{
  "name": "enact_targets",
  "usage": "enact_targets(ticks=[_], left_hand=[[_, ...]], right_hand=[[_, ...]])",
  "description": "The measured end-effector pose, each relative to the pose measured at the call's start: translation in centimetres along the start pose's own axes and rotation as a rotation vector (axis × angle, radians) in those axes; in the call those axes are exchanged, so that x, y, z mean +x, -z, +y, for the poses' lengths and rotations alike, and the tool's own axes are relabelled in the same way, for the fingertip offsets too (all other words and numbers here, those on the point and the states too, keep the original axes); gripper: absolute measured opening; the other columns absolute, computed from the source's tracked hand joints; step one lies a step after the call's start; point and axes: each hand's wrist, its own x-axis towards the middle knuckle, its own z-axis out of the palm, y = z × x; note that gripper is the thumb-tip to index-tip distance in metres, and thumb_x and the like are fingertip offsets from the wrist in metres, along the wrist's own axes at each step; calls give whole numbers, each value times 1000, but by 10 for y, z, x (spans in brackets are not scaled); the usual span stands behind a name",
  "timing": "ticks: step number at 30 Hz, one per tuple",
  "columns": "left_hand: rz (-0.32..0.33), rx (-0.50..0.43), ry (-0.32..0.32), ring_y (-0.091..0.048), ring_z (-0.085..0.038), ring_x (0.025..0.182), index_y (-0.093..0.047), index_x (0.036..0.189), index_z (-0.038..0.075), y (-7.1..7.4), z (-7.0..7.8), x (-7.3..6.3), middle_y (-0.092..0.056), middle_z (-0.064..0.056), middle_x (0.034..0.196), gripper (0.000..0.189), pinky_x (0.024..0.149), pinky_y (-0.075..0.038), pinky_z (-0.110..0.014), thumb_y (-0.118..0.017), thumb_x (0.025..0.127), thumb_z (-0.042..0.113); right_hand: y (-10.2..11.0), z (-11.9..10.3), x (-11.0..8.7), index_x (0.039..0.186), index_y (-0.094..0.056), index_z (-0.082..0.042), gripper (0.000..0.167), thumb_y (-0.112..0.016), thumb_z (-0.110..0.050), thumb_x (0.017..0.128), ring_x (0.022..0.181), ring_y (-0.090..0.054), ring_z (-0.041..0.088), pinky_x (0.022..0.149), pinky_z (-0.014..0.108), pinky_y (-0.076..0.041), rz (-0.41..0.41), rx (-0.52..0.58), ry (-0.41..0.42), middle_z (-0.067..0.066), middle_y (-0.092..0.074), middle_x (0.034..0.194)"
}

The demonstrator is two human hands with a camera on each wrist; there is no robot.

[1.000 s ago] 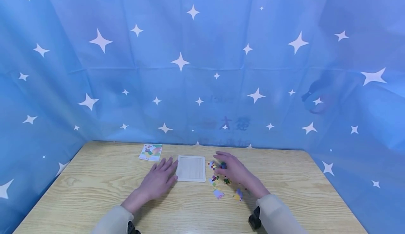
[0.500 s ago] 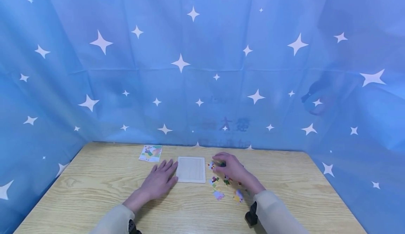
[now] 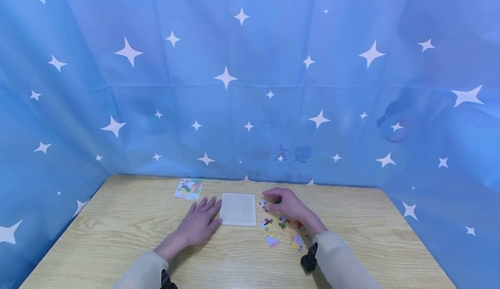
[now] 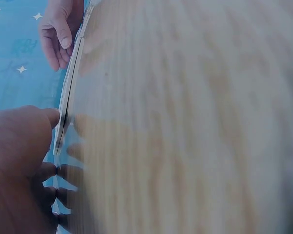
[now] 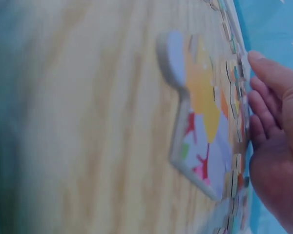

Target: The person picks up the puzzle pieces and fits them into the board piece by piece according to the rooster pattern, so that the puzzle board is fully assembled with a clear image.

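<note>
The right grip (image 3: 289,203), a bare hand, is loosely curved over some puzzle pieces (image 3: 272,241), thumb and forefinger clearly apart; nothing can be seen held between them, and I cannot tell whether the fingertips touch a piece. The left grip (image 3: 198,224) lies with fingers spread and fairly straight, its fingertips and thumb at the left edge of a shallow white tray (image 3: 236,209), holding nothing.

The tray lies between the two hands, its pale floor and raised rim in plain sight. The pieces lie outside it, scattered to its right, some just beside the rim and others near the right wrist. A square picture card (image 3: 189,188) lies beyond the left hand.

The left wrist view shows the tray edge-on, with the thumb tip at it. The right wrist view shows what the head view leaves tiny: one thick piece (image 5: 198,126) with orange, yellow, lilac and red print, and more pieces in a row close to the fingers.

Compared with a second ago, the left hand keeps its place by the tray; the right hand sits slightly nearer the tray, and red pieces beside its wrist now show. Everything rests on a wood-grained surface (image 3: 156,219), with a starry blue curtain (image 3: 234,106) behind.
</note>
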Motion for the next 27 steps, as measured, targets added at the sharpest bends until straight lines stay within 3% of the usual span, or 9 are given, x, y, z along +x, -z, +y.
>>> enact_targets(ticks=[5,13,21,27], left_hand=[[-20,16,-25,-28,-52,146,-43,156,2,1,2,0,-38,-26,158,58,113,-20,-72,-52,108,33],[-36,61,18,-25,-46,150,-44,156,6,0,0,1,-36,-20,162,58,116,-19,-67,-50,108,38],[-50,65,-9,-25,-49,149,-44,156,6,3,0,2,-35,-22,161,59,115,-19,-69,-50,108,39],[-86,90,7,-25,-46,150,-43,157,6,6,0,3,-34,-19,163,61,115,-21,-68,-53,107,39]], right_hand=[[1,2,0,133,-69,-10,44,-81,-17,91,116,-62,28,95,48,-52,-12,-42,15,3,-65,128],[1,1,4,125,-74,-13,33,-79,-16,92,113,-60,25,93,46,-52,-54,-53,40,0,-64,124],[3,1,6,122,-75,-12,29,-78,-17,94,107,-58,21,87,40,-51,-80,-54,54,1,-61,123],[3,0,6,120,-75,-13,26,-78,-18,94,107,-56,21,87,41,-51,-90,-68,42,1,-60,123]])
